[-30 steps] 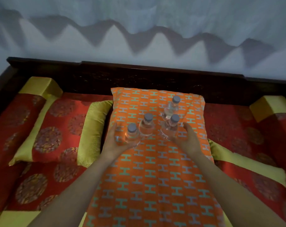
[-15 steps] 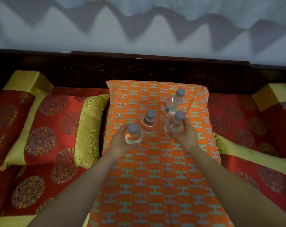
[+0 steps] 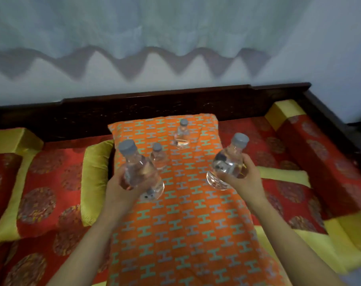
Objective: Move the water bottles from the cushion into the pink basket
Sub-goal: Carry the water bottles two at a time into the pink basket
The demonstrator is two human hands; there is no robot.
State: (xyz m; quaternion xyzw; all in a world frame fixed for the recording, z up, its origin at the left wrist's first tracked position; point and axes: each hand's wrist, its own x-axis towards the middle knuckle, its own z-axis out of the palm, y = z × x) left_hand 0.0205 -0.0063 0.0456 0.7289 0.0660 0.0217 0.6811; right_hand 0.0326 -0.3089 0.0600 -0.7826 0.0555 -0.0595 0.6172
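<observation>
four clear plastic water bottles, grey screw caps, clear liquid inside. the left hand curls round the first bottle, which is tilted and lifted above the cushion. the right hand grips the second bottle by its lower body, also tilted, off the fabric. the third bottle stands upright on the cushion just behind the first. the fourth bottle stands upright near the cushion's far edge. cushion: orange cloth, repeating teal and grey h-shaped motifs. it lies on a red covering with round medallions and yellow-green bands, against a dark wooden frame.
</observation>
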